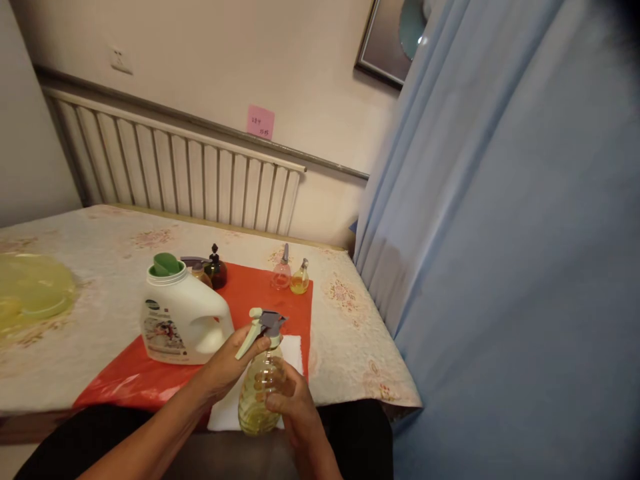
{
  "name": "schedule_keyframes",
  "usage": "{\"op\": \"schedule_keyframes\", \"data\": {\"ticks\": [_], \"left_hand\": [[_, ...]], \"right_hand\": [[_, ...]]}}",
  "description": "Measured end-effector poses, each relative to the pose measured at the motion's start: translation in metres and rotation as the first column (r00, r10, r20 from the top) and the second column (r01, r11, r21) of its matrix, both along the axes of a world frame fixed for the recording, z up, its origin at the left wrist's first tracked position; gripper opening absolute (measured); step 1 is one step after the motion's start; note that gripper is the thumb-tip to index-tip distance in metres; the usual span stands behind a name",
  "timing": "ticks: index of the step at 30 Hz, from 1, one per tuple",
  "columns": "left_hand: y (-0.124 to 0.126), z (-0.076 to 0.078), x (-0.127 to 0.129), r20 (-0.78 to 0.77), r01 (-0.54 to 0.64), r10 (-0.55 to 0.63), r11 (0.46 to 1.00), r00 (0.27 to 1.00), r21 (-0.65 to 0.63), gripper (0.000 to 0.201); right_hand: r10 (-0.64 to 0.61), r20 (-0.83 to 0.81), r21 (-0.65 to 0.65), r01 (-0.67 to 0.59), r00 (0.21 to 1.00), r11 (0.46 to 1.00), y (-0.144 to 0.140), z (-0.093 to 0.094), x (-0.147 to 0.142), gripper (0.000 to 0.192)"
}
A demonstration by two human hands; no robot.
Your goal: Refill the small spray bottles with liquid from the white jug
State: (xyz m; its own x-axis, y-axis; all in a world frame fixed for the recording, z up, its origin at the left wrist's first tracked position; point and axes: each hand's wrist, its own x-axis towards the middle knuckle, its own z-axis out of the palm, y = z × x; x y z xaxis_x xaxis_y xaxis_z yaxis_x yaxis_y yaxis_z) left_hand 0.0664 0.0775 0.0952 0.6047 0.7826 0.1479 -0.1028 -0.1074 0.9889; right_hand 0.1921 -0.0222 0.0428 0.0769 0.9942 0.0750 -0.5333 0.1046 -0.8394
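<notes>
I hold a clear spray bottle [257, 393] with yellowish liquid over the table's near edge. My left hand [227, 363] grips its neck just under the grey and pale green trigger head [263, 328]. My right hand [293, 403] wraps around the ribbed body from the right. Under the bottle lies a white cloth [295, 353] on a red mat [270, 297]. A white detergent jug [180, 317] with a green cap stands on the mat just left of my left hand.
At the back of the red mat stand a dark brown bottle [216, 270], a small pink bottle [281, 275] and a small yellow bottle [300, 280]. A yellow basin [30, 287] sits at the table's [345, 333] far left. A blue curtain [500, 267] hangs on the right.
</notes>
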Motion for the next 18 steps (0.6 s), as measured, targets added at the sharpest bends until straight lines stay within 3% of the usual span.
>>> {"op": "schedule_keyframes", "data": {"ticks": [7,11,16,18], "left_hand": [[0.007,-0.021,-0.004,-0.043,0.036,-0.036,0.999,0.998,-0.012,0.037],[0.019,-0.038,-0.005,0.017,0.069,-0.068,0.997,0.998,-0.042,0.040],[0.039,-0.073,-0.010,-0.037,-0.072,0.066,0.979,0.997,-0.192,0.047],[0.046,-0.090,-0.009,-0.004,-0.014,0.013,0.968,1.000,-0.249,0.046]], "right_hand": [[0.003,0.126,-0.038,0.001,0.992,0.999,0.007,-0.015,0.001,0.074],[-0.062,0.154,-0.044,0.070,0.986,0.997,0.017,-0.023,0.012,0.079],[-0.263,0.177,0.006,0.266,0.948,0.964,0.046,-0.023,0.041,0.076],[-0.305,0.202,0.018,0.308,0.931,0.951,0.065,-0.020,0.049,0.074]]}}
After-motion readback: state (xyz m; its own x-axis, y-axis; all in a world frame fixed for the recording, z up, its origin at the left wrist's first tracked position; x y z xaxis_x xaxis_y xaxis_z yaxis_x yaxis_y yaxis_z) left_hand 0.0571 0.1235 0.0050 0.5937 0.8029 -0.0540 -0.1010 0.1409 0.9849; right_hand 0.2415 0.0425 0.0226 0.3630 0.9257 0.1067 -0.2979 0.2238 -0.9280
